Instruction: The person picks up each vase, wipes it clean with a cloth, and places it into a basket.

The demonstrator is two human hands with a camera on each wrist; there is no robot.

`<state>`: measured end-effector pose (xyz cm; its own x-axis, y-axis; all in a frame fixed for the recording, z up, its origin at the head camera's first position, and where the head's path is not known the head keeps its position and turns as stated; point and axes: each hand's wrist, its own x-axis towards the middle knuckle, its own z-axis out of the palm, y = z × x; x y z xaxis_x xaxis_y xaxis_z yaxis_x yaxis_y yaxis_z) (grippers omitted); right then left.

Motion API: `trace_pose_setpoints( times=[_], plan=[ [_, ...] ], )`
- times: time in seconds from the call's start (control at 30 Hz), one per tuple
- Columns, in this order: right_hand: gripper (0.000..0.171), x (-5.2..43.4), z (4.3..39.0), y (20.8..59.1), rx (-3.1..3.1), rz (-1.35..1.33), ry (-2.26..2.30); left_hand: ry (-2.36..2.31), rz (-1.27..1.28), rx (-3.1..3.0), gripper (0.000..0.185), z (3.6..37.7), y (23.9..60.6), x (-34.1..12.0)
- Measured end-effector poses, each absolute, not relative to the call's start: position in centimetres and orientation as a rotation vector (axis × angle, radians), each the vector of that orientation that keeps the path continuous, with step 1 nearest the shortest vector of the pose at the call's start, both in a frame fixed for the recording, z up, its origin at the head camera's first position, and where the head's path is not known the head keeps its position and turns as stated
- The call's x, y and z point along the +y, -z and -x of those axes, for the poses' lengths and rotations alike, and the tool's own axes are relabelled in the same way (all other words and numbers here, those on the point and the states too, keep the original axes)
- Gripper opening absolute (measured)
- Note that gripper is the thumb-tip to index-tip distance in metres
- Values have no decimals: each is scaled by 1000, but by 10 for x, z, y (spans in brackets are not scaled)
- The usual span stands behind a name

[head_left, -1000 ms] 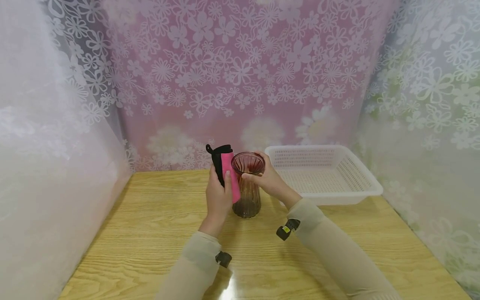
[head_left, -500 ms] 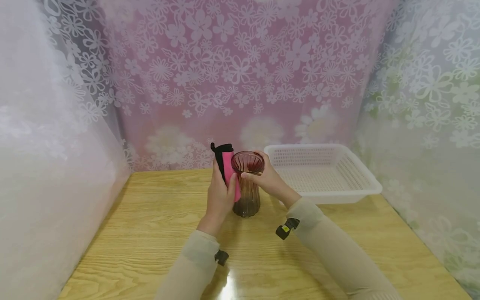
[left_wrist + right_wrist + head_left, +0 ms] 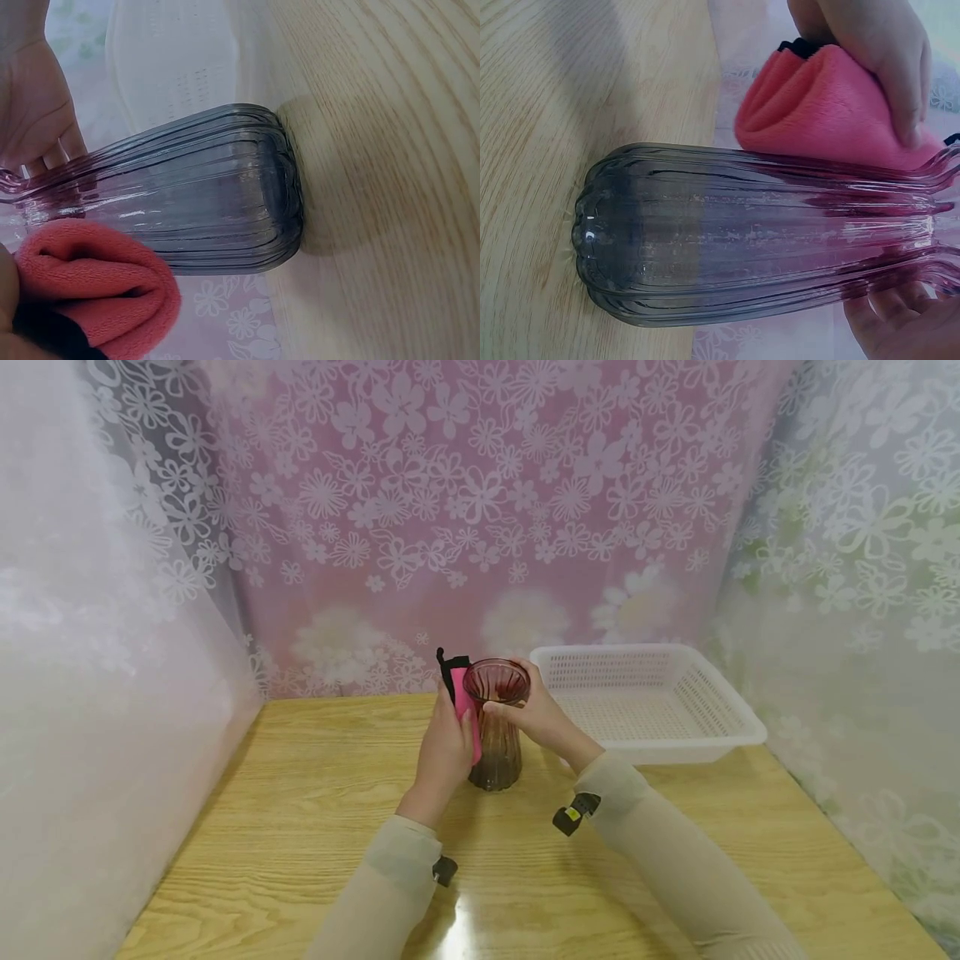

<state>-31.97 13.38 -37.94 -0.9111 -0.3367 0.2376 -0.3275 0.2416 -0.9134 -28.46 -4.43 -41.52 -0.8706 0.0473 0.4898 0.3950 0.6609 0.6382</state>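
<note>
A ribbed, smoky-pink glass vase (image 3: 494, 727) stands upright on the wooden table (image 3: 300, 810), also shown in the wrist views as the vase (image 3: 202, 199) and the vase (image 3: 765, 236). My right hand (image 3: 536, 714) grips its flared neck just under the rim. My left hand (image 3: 447, 752) holds a folded pink and black cloth (image 3: 463, 706) and presses it against the vase's left side. The cloth (image 3: 829, 112) lies along the glass, and the cloth (image 3: 97, 281) bulges beside the neck.
A white perforated plastic basket (image 3: 731, 727) sits at the back right of the table, just behind my right hand. Floral curtains (image 3: 480, 510) close in the back and both sides. Bare wood stretches to the left and the front.
My left hand has brought the cloth rightwards from beside the vase until it lies against the glass. The right hand and the vase have stayed put.
</note>
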Motion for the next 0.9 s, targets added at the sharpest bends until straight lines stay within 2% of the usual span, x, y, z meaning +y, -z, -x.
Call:
trace_pose_setpoints(
  times=[0.17, 0.3, 0.53, 0.9],
  plan=[
    [91, 134, 321, 377, 2454, 654, 1800, 1027, 349, -2493, 66, 285, 417, -43],
    [91, 133, 319, 374, 2430, 628, 1789, 1002, 375, -2493, 69, 283, 419, -44],
    [88, 130, 294, 349, 2426, 631, 1773, 970, 396, -2533, 69, 282, 423, -45],
    [88, 129, 291, 348, 2426, 591, 1792, 966, 353, -2654, 64, 285, 437, -50]
  ],
)
